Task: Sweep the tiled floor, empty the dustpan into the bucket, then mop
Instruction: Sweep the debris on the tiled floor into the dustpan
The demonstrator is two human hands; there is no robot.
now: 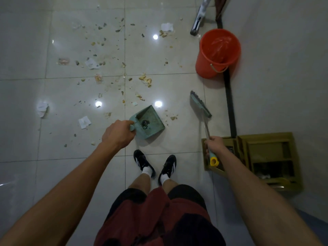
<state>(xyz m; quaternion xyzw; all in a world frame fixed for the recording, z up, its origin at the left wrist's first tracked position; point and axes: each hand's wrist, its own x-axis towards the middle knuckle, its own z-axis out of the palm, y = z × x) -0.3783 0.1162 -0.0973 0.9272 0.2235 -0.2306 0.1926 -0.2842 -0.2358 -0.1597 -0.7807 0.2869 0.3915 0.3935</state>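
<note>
We look straight down at a glossy tiled floor (168,71) from the head of a standing person. Our left hand (118,134) has its grip clenched round the handle of a pale green dustpan (148,123), which sits on the floor just ahead of two black shoes (154,165); a small dark bit lies inside it. Our right hand (213,144) grips the thin shaft of a short broom (200,104), its green head angled up and away, near the dustpan's right side. Crumbs, pebbles and paper scraps (110,55) are scattered across the tiles ahead. An orange bucket (217,52) stands upright at the upper right, beside the wall. A wooden crate (269,155) sits by our right hand.
</note>
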